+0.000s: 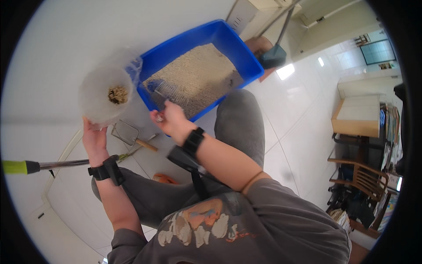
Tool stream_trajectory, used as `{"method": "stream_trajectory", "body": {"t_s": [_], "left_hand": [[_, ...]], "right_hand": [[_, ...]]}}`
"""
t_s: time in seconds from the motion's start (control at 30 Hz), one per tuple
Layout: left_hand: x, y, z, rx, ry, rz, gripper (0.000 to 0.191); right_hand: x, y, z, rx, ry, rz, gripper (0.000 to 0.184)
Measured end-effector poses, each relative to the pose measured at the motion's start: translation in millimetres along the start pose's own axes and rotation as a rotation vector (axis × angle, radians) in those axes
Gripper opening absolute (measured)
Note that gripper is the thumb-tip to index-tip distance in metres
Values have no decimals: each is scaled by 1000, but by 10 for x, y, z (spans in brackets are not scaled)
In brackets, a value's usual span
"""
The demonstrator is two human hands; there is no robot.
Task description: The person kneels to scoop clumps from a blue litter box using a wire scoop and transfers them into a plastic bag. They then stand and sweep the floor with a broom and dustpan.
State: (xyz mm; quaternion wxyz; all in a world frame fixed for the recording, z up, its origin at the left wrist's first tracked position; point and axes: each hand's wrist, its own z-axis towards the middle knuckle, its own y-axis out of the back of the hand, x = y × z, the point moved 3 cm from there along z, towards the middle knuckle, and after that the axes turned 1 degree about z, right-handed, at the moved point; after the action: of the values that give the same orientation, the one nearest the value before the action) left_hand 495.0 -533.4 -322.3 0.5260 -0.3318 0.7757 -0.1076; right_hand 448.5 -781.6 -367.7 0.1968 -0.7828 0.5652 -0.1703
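My left hand [94,140] grips the lower rim of a round, translucent plastic container, perhaps a bag [94,94]. Inside it lies a small heap of pale and dark litter clumps [118,95]. My right hand [174,119] is closed around the handle of a slotted metal litter scoop [168,89]. The scoop's head is low over the litter at the near left end of a blue plastic litter tray [242,59]. Pale, granular litter [197,67] covers much of the tray floor, darker and greyer towards my knee. Motion blurs the scoop's outline.
A wire-framed tool with a wooden handle [146,144] lies on the tiles by my left wrist. A pole with a green grip [15,167] enters from the left. Behind the tray stand a broom and dustpan [273,56]. A wooden chair [366,180] is at right.
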Motion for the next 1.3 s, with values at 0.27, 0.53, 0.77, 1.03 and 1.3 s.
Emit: {"method": "stream_trajectory", "body": {"t_s": [0.27, 0.53, 0.77, 1.03, 1.3], "left_hand": [[-69, -43, -60, -80, -6, 9, 44], [-58, -112, -119, -98, 4, 49, 45], [-54, -114, -266, -126, 11, -11, 42], [-82, -79, -417, -182, -46, 51, 42], [-95, -123, -504, -176, -47, 11, 42]], "right_hand": [[-212, -86, 832, -223, -65, 370, 23], [260, 267, 1090, -540, 255, -34, 56], [471, 363, 1249, -635, 241, -35, 53], [646, 402, 1268, -583, 249, 99, 53], [416, 377, 1153, -657, 348, -80, 65]]}}
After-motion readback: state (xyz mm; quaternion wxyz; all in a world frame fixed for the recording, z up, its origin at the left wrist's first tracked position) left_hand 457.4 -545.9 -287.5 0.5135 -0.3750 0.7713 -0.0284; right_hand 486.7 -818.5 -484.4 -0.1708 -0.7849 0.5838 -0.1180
